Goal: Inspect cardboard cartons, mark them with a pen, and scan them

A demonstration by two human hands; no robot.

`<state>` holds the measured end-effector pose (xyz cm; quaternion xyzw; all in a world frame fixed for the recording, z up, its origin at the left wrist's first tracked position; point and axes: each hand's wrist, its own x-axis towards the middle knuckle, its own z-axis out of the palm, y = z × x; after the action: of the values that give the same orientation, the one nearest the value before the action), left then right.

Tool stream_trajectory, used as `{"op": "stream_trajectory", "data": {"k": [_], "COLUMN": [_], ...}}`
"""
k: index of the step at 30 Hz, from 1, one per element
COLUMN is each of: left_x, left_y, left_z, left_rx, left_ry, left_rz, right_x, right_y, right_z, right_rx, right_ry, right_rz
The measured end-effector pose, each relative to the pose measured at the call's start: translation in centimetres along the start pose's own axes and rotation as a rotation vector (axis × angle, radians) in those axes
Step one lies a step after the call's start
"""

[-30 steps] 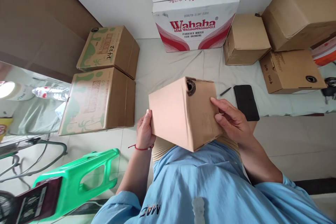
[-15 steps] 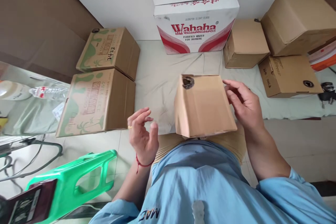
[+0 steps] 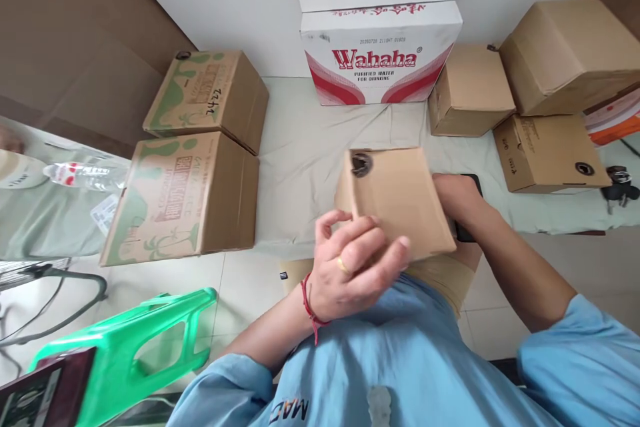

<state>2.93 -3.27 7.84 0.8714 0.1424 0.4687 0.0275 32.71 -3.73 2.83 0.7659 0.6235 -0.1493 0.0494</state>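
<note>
Here's the small cardboard box (image 3: 400,190), over the lap at the near edge of the cloth-covered table (image 3: 295,180). The left hand (image 3: 353,267) lies across its near corner, fingers loosely spread, not clasping; the right hand (image 3: 453,195) disappears behind it, grip impossible to tell. Handling looks mid-course: the box isn't yet set down, and what remains is unclear.

The single camera, worn on the head, looks forward and steeply down, from near above the left hand (image 3: 350,267), across the pale cloth (image 3: 300,147) toward the Wahaha carton (image 3: 380,67).
</note>
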Motion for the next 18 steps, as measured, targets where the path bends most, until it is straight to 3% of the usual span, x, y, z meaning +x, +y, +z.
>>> {"op": "stream_trajectory", "data": {"k": [3, 5, 7, 8, 11, 13, 14, 16, 18], "left_x": [-1.5, -2.2, -2.6, -2.7, -2.7, -2.7, -2.8, -2.8, -2.8], "left_y": [-0.9, -1.1, -1.1, -1.0, -0.8, -0.9, -1.0, -1.1, -1.3], "left_z": [0.2, 0.3, 0.5, 0.7, 1.6, 2.4, 2.8, 3.5, 4.1], "left_rx": [-0.013, -0.034, -0.048, -0.047, -0.021, 0.006, 0.018, 0.044, 0.065], "left_ry": [0.064, 0.076, 0.086, 0.092, 0.134, 0.203, 0.245, 0.322, 0.369], "left_rz": [-0.105, -0.103, -0.085, -0.085, -0.102, -0.093, -0.081, -0.067, -0.059], "right_x": [0.5, 0.6, 0.4, 0.2, -0.8, -1.7, -2.3, -3.2, -3.7], "right_y": [0.2, 0.5, 0.9, 1.1, 1.0, -0.2, -1.3, -4.0, -7.0], "right_z": [-0.6, -1.6, -3.3, -4.4, -8.5, -11.1, -12.2, -13.5, -13.8], "right_rx": [-0.109, -0.175, -0.164, -0.083, 0.600, 1.113, 1.287, 1.592, 1.581], "right_ry": [-0.067, -0.074, 0.044, 0.171, 0.676, 0.842, 0.847, 0.714, 0.575], "right_rz": [-0.033, -0.031, 0.021, 0.053, 0.034, -0.079, -0.133, -0.266, -0.433]}}
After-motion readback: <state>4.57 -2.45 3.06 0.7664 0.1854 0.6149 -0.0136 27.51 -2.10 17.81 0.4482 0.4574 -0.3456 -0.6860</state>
